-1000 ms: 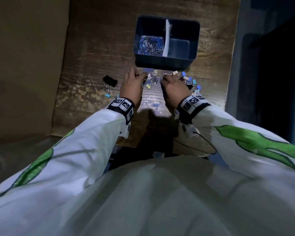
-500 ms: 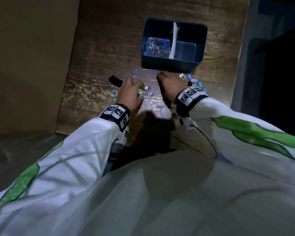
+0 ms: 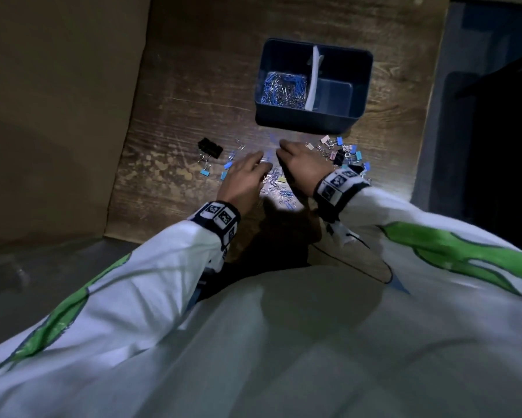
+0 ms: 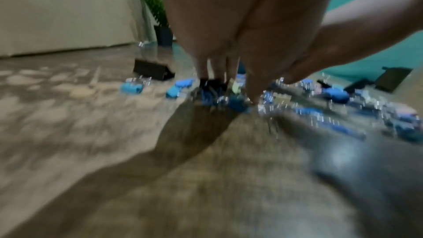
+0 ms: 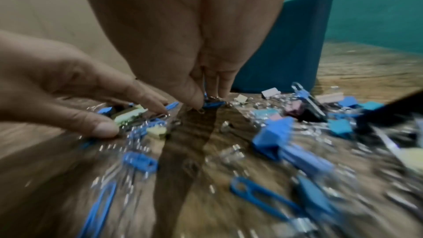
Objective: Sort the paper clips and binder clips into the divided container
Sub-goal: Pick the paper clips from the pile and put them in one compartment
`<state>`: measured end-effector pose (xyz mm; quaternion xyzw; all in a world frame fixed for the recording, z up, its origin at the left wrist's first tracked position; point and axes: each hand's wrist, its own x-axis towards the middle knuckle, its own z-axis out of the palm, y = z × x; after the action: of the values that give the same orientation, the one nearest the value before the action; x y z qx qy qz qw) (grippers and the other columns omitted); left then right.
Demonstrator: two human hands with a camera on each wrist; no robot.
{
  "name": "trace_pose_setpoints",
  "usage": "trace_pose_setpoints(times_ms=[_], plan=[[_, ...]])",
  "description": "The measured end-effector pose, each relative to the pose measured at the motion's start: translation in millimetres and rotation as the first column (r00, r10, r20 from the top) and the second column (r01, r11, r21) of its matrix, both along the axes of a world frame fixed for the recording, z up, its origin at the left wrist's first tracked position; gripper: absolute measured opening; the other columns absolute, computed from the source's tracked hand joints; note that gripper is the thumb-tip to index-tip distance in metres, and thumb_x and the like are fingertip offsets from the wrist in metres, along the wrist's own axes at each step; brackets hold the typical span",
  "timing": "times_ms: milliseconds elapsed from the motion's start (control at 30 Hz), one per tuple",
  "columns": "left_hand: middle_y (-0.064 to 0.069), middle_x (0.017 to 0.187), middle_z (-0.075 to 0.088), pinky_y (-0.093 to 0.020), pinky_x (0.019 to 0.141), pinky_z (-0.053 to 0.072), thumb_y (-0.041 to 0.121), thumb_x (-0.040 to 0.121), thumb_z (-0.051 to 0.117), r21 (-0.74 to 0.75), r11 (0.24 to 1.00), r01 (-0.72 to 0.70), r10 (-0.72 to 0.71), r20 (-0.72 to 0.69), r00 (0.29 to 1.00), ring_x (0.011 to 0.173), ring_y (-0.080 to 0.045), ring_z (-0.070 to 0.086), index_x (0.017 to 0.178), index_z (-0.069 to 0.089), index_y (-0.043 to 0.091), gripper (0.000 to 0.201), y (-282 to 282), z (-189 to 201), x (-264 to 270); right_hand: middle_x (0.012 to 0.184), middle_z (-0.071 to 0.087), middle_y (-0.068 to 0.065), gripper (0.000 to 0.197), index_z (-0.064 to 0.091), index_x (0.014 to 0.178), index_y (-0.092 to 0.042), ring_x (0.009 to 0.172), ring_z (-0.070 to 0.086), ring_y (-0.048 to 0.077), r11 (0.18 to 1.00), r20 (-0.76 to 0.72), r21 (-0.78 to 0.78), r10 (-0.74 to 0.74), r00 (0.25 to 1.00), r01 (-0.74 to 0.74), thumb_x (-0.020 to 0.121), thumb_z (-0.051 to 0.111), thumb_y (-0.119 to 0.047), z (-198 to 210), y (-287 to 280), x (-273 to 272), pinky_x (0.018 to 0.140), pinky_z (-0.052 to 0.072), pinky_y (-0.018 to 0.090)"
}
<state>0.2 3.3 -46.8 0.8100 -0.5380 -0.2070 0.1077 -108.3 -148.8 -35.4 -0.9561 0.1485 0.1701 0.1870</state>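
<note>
Hands both down on the wood table (image 3: pixel 175 95), just in front of the divided container (image 3: pixel 311 114). Container = dark blue bin w/ a white divider (image 3: pixel 313 79); left compartment holds a heap of blue + silver paper clips (image 3: pixel 283 90), right compartment looks bare from the head view.

Left hand (image 3: pixel 243 179) sits nearer the person than the container, a bit to its left, fingers fairly straight and spread narrow, tips (image 4: pixel 251 95) touching the loose paper clips and small binder clips in the pile (image 3: pixel 279 188) between the two hands. Can't tell if it's pinching anything; wrist view too blurred.

Right hand (image 3: pixel 298 167) is directly in front of the container, fingers bunched close; thumb and fingertips (image 5: pixel 194 97) pinch a small blue clip (image 5: pixel 214 104) against the table, container wall just behind.

More binder clips (blue, pink, black) (image 3: pixel 341 153) lie near the container's front right corner, beside the right wrist. Big black binder clip (image 3: pixel 210 147) lies well left of the container's front, w/ a couple of small blue ones (image 3: pixel 205 172) just nearer the person.
</note>
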Motion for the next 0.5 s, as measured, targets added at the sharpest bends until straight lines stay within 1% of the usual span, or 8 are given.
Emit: trace_pose_setpoints(times_ms=[67,100,167,200,267,333,433,500], plan=[[-0.014,0.138,0.053,-0.043,0.105,0.035,0.003,0.078,0.067,-0.038,0.999,-0.036,0.036,-0.001,0.999,0.128,-0.036,0.047,0.117,0.064,0.011,0.039,2.0,-1.1,-2.4,0.145,0.039,0.019,0.048,0.046,0.135,-0.002,0.131,0.038,0.036,1.0,0.083,0.011,-0.015,0.996,0.014,0.088,0.057,-0.002,-4.1,4.6,-16.3,0.104,0.041,0.045],[-0.012,0.132,0.056,-0.041,0.102,0.035,0.004,0.077,0.068,-0.046,0.998,-0.044,0.044,0.002,0.999,0.124,-0.035,0.048,0.113,0.064,0.011,0.036,0.9,-1.3,-2.4,0.135,0.045,0.018,0.038,0.051,0.128,-0.004,0.122,0.044,0.035,0.999,0.132,0.004,-0.039,0.991,0.039,0.089,0.056,-0.002,-5.7,5.9,-20.9,0.096,0.046,0.045],[-0.007,0.119,0.058,-0.037,0.094,0.033,0.005,0.077,0.071,-0.049,0.997,-0.055,0.055,0.001,0.998,0.115,-0.031,0.049,0.107,0.062,0.014,0.033,-3.4,1.7,-1.4,0.112,0.051,0.014,0.022,0.057,0.108,-0.006,0.104,0.05,0.033,0.995,0.187,-0.037,-0.083,0.979,0.092,0.087,0.057,0.0,-6.4,6.2,-21.6,0.076,0.047,0.039],[-0.005,0.113,0.058,-0.035,0.091,0.032,0.007,0.078,0.071,-0.043,0.997,-0.056,0.056,-0.001,0.998,0.111,-0.03,0.049,0.104,0.06,0.016,0.03,-4.9,3.8,-0.4,0.105,0.051,0.014,0.019,0.057,0.101,-0.006,0.097,0.051,0.032,0.993,0.19,-0.054,-0.094,0.977,0.106,0.084,0.058,0.003,-5.3,6.7,-19.2,0.071,0.044,0.037],[-0.001,0.105,0.059,-0.031,0.084,0.027,0.012,0.082,0.069,-0.043,0.998,-0.048,0.048,-0.003,0.999,0.105,-0.027,0.05,0.098,0.057,0.018,0.02,-7.5,10.7,1.2,0.099,0.052,0.014,0.021,0.056,0.096,-0.006,0.091,0.053,0.032,0.991,0.171,-0.051,-0.115,0.978,0.125,0.08,0.059,0.008,-3.8,7.3,-13.4,0.069,0.043,0.037],[0.004,0.097,0.061,-0.03,0.079,0.025,0.017,0.086,0.066,-0.059,0.992,-0.108,0.103,-0.092,0.99,0.096,-0.022,0.051,0.094,0.057,0.019,0.012,-10.7,18.7,5.3,0.1,0.055,0.014,0.018,0.059,0.095,-0.007,0.092,0.055,0.032,0.985,0.162,0.016,-0.173,0.971,0.173,0.082,0.057,0.005,-4.6,5.6,-11.2,0.074,0.046,0.037],[0.008,0.087,0.065,-0.029,0.077,0.044,0.019,0.088,0.068,-0.077,0.917,-0.391,0.347,-0.328,0.879,0.085,-0.015,0.061,0.09,0.058,0.023,0.011,-23.1,25.7,26.3,0.095,0.063,0.008,0.015,0.065,0.09,-0.01,0.088,0.06,0.025,0.903,0.153,0.235,-0.401,0.903,0.361,0.084,0.054,-0.002,-4.1,-0.8,-15.5,0.078,0.048,0.032],[0.004,0.087,0.067,-0.032,0.08,0.053,0.014,0.089,0.065,-0.049,0.862,-0.505,0.45,-0.384,0.806,0.086,-0.018,0.066,0.091,0.058,0.022,0.011,-33.0,27.1,44.2,0.084,0.065,0.002,0.018,0.068,0.087,-0.013,0.076,0.061,0.018,0.774,0.088,0.363,-0.583,0.808,0.519,0.086,0.053,-0.002,0.4,-2.4,-21.4,0.069,0.048,0.024]])
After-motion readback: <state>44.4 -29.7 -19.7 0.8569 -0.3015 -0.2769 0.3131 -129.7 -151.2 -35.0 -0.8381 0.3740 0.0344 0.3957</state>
